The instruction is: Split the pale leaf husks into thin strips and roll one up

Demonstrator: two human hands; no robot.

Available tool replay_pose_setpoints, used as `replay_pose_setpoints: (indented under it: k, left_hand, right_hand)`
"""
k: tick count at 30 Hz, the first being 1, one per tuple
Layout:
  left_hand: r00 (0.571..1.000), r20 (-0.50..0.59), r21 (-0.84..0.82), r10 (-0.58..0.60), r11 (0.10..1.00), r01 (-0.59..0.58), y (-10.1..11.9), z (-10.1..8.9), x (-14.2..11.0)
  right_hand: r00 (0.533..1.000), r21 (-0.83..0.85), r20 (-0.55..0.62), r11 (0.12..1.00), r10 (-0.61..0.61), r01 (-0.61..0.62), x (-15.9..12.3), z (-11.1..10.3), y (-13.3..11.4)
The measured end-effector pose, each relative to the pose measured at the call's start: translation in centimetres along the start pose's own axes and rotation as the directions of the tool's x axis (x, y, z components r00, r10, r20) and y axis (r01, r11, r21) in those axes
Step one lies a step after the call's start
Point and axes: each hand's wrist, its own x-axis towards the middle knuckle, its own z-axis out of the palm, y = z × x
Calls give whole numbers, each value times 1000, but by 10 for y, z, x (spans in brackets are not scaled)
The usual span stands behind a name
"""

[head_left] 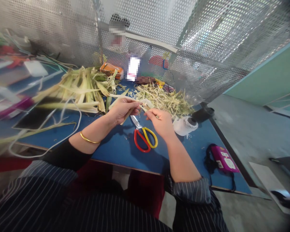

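Observation:
My left hand (123, 110) and my right hand (160, 121) meet above a blue table (116, 146). Both pinch a pale leaf strip (142, 106) that runs between them, fingers closed on it. A gold bangle sits on my left wrist. Scissors (145, 137) with one red and one yellow handle lie on the table just below my hands. A heap of long green and cream leaves (82, 88) lies to the left behind my left hand. A pile of shredded leaf scraps (164, 100) lies behind my right hand.
A white spool of thread (185, 125) stands right of my right hand, with a black object (203, 113) behind it. A magenta device (224, 158) with a black cord lies near the table's right edge. White cord loops at the left. Perforated metal screens rise behind.

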Motion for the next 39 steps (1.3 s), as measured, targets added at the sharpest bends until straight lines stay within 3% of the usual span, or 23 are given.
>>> replay_pose_setpoints:
  k: [2, 6, 10, 14, 24, 31, 35, 37, 39]
  left_hand:
    - [999, 23, 19, -39, 999, 38, 1, 0, -1]
    - [995, 71, 68, -77, 995, 72, -2, 1, -2]
    - [995, 86, 130, -45, 991, 33, -6, 1, -2]
    - [994, 113, 218, -7, 976, -18, -7, 3, -6]
    - [982, 176, 357, -73, 934, 6, -14, 11, -11]
    - [967, 247, 365, -68, 931, -27, -15, 7, -9]
    - [968, 245, 386, -60, 921, -41, -13, 6, -9]
    - [973, 223, 395, -51, 918, -42, -13, 7, -11]
    - [973, 226, 404, -48, 913, -49, -12, 8, -12]
  right_hand:
    - [994, 154, 31, 982, 109, -112, 2, 1, 3]
    - [957, 443, 173, 850, 232, -286, 5, -1, 7]
    - [931, 535, 288, 769, 223, -350, 6, -10, 11]
    - [934, 563, 289, 752, 209, -342, 9, -17, 17]
    - [946, 655, 126, 691, 298, -305, 8, 11, 16]
    - [923, 666, -122, 720, 365, -196, 10, 16, 19]
    - [920, 596, -56, 752, 387, -280, 13, 12, 25]
    - [902, 456, -204, 853, 380, -256, 14, 6, 25]
    - [851, 189, -480, 972, 214, -138, 13, -1, 22]
